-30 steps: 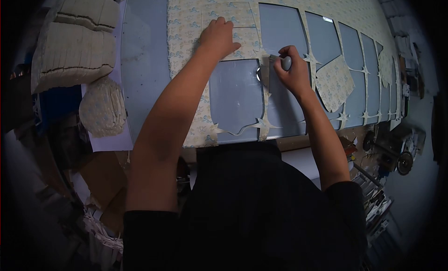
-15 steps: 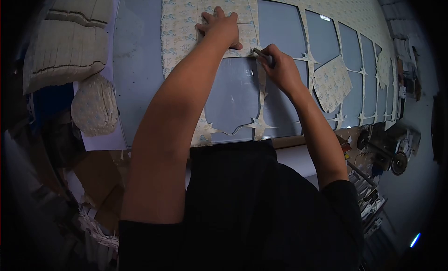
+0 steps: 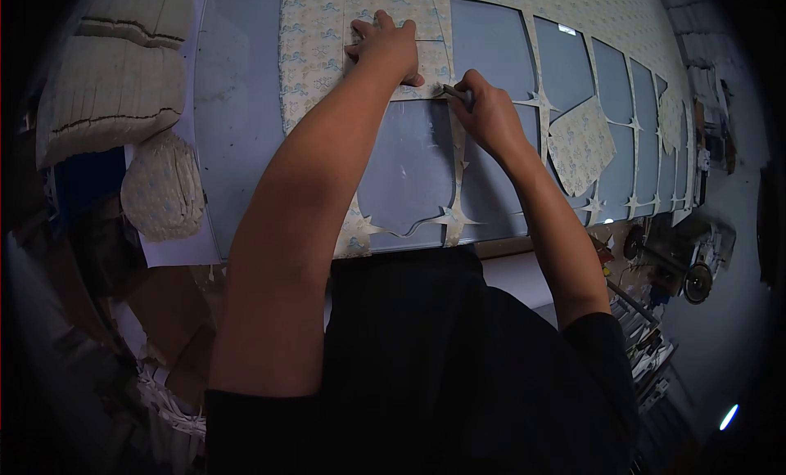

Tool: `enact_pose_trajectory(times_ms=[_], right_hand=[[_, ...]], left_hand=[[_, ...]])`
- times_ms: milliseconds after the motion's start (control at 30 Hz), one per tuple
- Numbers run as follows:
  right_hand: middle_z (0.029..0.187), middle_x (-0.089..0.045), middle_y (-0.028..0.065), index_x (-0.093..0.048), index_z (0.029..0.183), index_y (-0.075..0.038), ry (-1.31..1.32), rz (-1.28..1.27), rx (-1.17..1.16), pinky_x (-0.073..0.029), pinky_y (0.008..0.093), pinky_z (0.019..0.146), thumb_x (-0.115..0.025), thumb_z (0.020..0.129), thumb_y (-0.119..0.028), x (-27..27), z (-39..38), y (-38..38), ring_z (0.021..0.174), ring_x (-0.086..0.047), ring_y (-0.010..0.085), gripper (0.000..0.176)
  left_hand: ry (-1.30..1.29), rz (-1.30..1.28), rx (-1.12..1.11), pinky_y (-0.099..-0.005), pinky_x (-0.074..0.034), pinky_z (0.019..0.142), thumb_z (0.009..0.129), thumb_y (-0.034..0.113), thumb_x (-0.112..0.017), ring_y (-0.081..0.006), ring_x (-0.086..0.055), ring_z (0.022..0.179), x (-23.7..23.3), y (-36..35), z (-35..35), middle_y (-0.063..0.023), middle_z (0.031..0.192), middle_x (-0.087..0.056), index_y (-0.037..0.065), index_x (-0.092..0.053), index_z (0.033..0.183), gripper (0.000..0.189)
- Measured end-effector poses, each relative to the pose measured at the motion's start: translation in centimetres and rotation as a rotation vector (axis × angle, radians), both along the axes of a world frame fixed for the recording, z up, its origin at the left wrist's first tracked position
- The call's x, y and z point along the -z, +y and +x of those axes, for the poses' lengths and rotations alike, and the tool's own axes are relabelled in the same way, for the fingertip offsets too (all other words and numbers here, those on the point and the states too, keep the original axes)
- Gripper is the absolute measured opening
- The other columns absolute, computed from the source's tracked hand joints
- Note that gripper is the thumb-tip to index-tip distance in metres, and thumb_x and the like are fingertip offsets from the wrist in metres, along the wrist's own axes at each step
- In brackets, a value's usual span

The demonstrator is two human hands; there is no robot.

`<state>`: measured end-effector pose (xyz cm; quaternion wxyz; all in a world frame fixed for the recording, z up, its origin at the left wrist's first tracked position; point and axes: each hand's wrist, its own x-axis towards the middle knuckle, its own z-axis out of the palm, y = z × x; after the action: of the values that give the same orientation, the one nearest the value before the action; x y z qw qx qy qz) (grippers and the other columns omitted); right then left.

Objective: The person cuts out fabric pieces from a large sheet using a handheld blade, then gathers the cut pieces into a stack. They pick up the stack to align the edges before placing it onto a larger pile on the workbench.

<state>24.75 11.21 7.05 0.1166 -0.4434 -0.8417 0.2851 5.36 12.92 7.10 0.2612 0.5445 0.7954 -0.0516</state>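
Observation:
My left hand (image 3: 386, 49) lies with fingers spread on a clear template (image 3: 426, 13) over patterned sheet material (image 3: 307, 66). Between the fingers of my right hand (image 3: 489, 107) is a small cutting tool (image 3: 454, 93), its tip at the template's lower right corner. Around several openings in the sheet, narrow strips (image 3: 458, 180) remain and the grey tabletop (image 3: 409, 164) shows through. A loose cut piece (image 3: 582, 145) rests to the right of my right hand.
Thick stacks of cut pieces (image 3: 115, 82) stand at the left, with a smaller patterned stack (image 3: 164, 186) below them. The table's front edge runs close to my body. Beyond its right end is a wheeled metal object (image 3: 698, 283).
My right hand with the tool has shifted very slightly left and up near the template's corner. My left hand stays pressed in the same place.

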Motion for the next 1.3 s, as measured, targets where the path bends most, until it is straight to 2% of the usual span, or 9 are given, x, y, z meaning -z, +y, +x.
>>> enact_pose_trajectory(times_ms=[233, 400, 533, 633, 700, 800, 833, 900, 1300], right_hand=[[0.085, -0.069, 0.0192, -0.056, 0.093, -0.003, 0.073, 0.074, 0.051, -0.052, 0.0466, 0.066, -0.068, 0.088, -0.012, 3.0, 0.4, -0.9, 0.078, -0.067, 0.0402, 0.016], [0.093, -0.069, 0.0147, -0.059, 0.095, -0.002, 0.342, 0.19, 0.023, -0.052, 0.0407, 0.068, -0.072, 0.085, -0.007, 6.0, 1.2, -0.9, 0.08, -0.067, 0.0348, 0.017], [0.091, -0.07, 0.0139, -0.06, 0.098, -0.004, 0.395, 0.002, -0.064, -0.052, 0.0404, 0.068, -0.073, 0.085, -0.007, 4.6, 2.5, 1.9, 0.079, -0.067, 0.0346, 0.019], [0.089, -0.07, 0.0131, -0.06, 0.096, -0.004, 0.276, -0.017, -0.252, -0.053, 0.0402, 0.069, -0.073, 0.086, -0.011, 2.6, 2.8, 5.0, 0.078, -0.067, 0.0349, 0.019], [0.098, -0.073, 0.0125, -0.062, 0.099, -0.003, -0.037, -0.065, -0.414, -0.055, 0.0355, 0.074, -0.071, 0.088, -0.006, 0.9, 2.7, 6.5, 0.086, -0.071, 0.0297, 0.015], [0.092, -0.072, 0.0123, -0.061, 0.098, -0.005, -0.023, 0.028, -0.584, -0.055, 0.0371, 0.071, -0.072, 0.087, -0.007, 0.6, 2.1, 8.1, 0.083, -0.071, 0.0307, 0.016], [0.092, -0.072, 0.0123, -0.061, 0.098, -0.005, -0.017, 0.029, -0.582, -0.055, 0.0371, 0.071, -0.072, 0.087, -0.007, 0.7, 1.9, 8.5, 0.083, -0.071, 0.0307, 0.016], [0.079, -0.066, 0.0151, -0.054, 0.095, -0.007, 0.001, 0.031, -0.656, -0.049, 0.0448, 0.064, -0.068, 0.086, -0.008, 0.7, 1.8, 8.9, 0.074, -0.065, 0.0377, 0.016], [0.077, -0.064, 0.0148, -0.054, 0.094, -0.007, 0.006, 0.048, -0.649, -0.049, 0.0451, 0.065, -0.069, 0.086, -0.009, 0.3, 1.5, 8.7, 0.074, -0.065, 0.037, 0.017]], left_hand=[[0.036, -0.006, 0.039, -0.0724, -0.037, 0.104, 0.069, 0.039, -0.09, -0.0602, -0.014, 0.142, 0.2, 0.2, 0.0, -0.0218, 0.162, -0.012, 0.021, -0.035, 0.15, 0.1], [0.042, -0.004, 0.046, -0.072, -0.038, 0.104, 0.069, 0.04, -0.09, -0.0605, -0.015, 0.142, 0.1, 0.2, 0.0, -0.0221, 0.162, -0.012, 0.02, -0.034, 0.15, 0.1], [0.053, -0.005, 0.051, -0.0714, -0.039, 0.104, 0.069, 0.041, -0.09, -0.0604, -0.015, 0.142, 0.1, 0.2, 0.0, -0.0218, 0.162, -0.012, 0.021, -0.034, 0.15, 0.1], [0.051, -0.02, 0.054, -0.0711, -0.039, 0.104, 0.069, 0.041, -0.089, -0.0601, -0.015, 0.142, 0.2, 0.3, -0.1, -0.0213, 0.162, -0.013, 0.021, -0.035, 0.15, 0.099], [0.047, -0.007, 0.048, -0.0713, -0.04, 0.103, 0.069, 0.041, -0.089, -0.0599, -0.015, 0.142, 0.3, 0.3, -0.1, -0.0209, 0.162, -0.013, 0.021, -0.035, 0.149, 0.098], [0.038, 0.017, 0.05, -0.0712, -0.041, 0.103, 0.069, 0.04, -0.089, -0.0599, -0.015, 0.142, 0.3, 0.0, 0.0, -0.0209, 0.162, -0.014, 0.021, -0.037, 0.148, 0.097], [0.044, 0.015, 0.052, -0.0712, -0.041, 0.103, 0.069, 0.04, -0.089, -0.0599, -0.015, 0.142, 0.3, 0.1, -0.1, -0.0209, 0.162, -0.014, 0.021, -0.037, 0.148, 0.097], [0.034, 0.023, 0.05, -0.0705, -0.042, 0.103, 0.069, 0.039, -0.09, -0.0599, -0.015, 0.142, 0.2, 0.1, 0.0, -0.0215, 0.161, -0.015, 0.02, -0.038, 0.147, 0.096], [0.042, 0.03, 0.072, -0.0708, -0.044, 0.1, 0.067, 0.04, -0.091, -0.0614, -0.018, 0.14, 0.4, 0.2, -0.2, -0.0236, 0.16, -0.017, 0.019, -0.039, 0.146, 0.097]])
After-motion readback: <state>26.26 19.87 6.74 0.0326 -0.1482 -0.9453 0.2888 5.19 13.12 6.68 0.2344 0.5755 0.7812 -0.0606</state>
